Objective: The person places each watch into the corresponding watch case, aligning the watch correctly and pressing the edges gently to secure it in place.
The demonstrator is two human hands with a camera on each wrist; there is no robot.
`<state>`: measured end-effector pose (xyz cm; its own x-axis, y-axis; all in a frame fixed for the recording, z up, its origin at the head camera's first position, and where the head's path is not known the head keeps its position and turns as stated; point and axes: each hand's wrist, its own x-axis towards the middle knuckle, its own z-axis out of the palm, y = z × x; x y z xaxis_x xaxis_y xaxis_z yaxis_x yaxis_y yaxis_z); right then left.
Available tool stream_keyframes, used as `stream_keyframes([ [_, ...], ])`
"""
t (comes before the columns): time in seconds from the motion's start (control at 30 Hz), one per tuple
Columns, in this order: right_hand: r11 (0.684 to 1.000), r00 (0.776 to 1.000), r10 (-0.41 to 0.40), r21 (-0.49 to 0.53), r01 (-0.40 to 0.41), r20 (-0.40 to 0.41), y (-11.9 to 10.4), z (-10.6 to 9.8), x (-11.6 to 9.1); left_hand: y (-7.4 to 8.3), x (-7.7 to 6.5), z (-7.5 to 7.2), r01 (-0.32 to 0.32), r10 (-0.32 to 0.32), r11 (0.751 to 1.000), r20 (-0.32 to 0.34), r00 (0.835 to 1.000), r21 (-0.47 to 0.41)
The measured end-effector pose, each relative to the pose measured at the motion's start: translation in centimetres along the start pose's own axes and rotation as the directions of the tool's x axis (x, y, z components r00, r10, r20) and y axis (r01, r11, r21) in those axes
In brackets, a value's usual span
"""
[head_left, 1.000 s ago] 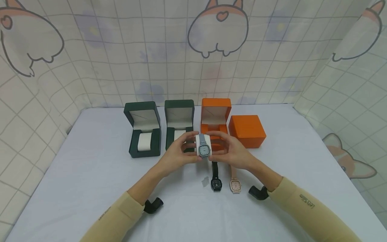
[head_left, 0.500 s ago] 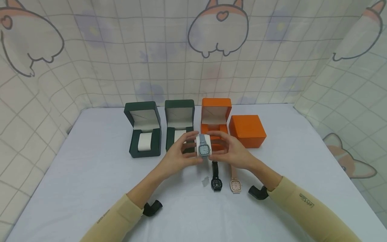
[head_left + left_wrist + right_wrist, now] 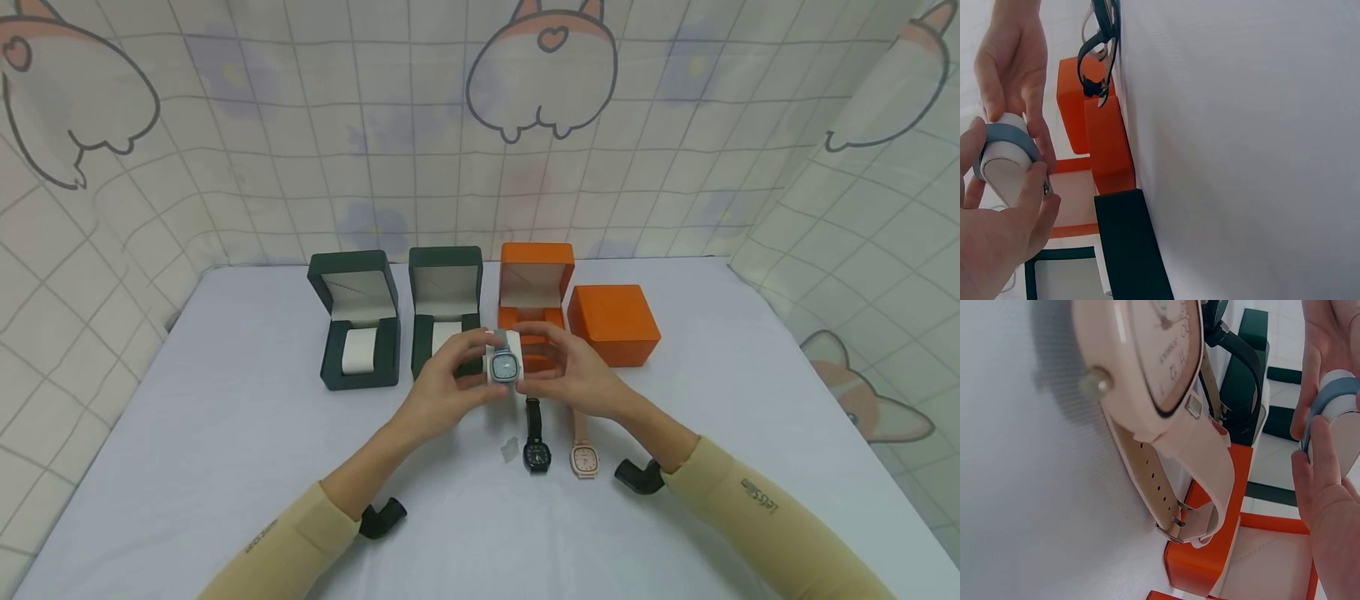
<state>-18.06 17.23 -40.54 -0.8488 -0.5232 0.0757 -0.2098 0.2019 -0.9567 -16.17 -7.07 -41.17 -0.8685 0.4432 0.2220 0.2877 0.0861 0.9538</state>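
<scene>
A light-blue watch (image 3: 505, 367) is wrapped around a white cushion (image 3: 1002, 174), held up in front of the boxes. From one side my left hand (image 3: 444, 379) grips it, fingertips at the top near the blue strap (image 3: 1013, 134) and thumb below. My right hand (image 3: 585, 379) holds the other side, its fingers and thumb on the cushion's edge. Below the hands, a black watch (image 3: 536, 454) and a pink watch (image 3: 584, 458) rest on the white table. Parts of the cushion are hidden by fingers.
Behind the hands stand two open green boxes (image 3: 360, 383) (image 3: 446, 258), the left one with a white cushion inside. An open orange box (image 3: 536, 254) and a closed orange box (image 3: 615, 321) are beside them. A small clear scrap (image 3: 510, 450) lies near the black watch.
My left fingertips have shifted right onto the strap at the top, and the left thumb has slid right below the watch. The watch has moved slightly up; the right hand is nearly still.
</scene>
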Motion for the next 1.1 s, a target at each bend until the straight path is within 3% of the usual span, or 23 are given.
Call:
stream_keyframes([
  [0.5,1.0,1.0,0.021,-0.003,-0.021,0.008,-0.05,0.08,0.2,-0.29,0.29,0.19,0.012,-0.011,0.999,-0.028,1.0,0.044],
  [0.9,1.0,1.0,-0.004,-0.014,0.004,-0.001,-0.22,0.43,0.16,-0.52,0.62,0.13,0.105,-0.101,0.991,-0.05,0.994,0.083],
  [1.1,1.0,1.0,0.001,-0.021,-0.001,-0.012,-0.31,0.55,0.09,-0.55,0.75,-0.13,0.139,-0.138,0.989,-0.04,0.99,0.045],
])
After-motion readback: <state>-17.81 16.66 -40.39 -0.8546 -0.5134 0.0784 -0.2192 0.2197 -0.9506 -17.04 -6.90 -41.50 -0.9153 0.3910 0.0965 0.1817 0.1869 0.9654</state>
